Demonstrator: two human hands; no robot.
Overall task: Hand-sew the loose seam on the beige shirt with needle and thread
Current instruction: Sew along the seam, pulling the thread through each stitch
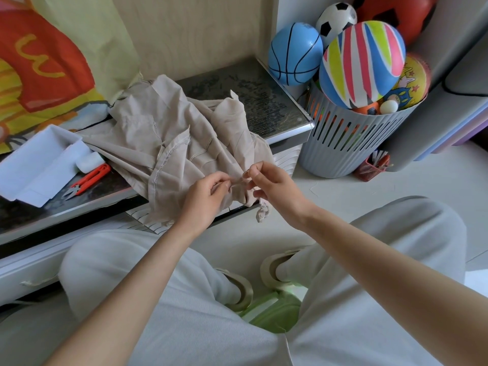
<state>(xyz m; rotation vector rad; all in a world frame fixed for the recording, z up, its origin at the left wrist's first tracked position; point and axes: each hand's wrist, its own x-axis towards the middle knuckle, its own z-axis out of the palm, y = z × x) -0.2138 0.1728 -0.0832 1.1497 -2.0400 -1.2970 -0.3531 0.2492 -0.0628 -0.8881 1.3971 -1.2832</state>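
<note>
Beige shirt [169, 143] bunched on worktop [253, 88], hem hanging over the front edge. My left hand [208, 196] fingers pinch a fold at that edge; my right hand [274, 186] fingers pinch the same fold just beside. Needle too small to tell. Orange snips [88, 180] and white box [39, 165] left, well apart; ball basket [351, 143] right.

We note pale wood-grain wall panel [190, 30] behind dark glass-topped counter [250, 88]; white floor [343, 191] below; grey slatted basket [343, 138] of balls beside counter.
</note>
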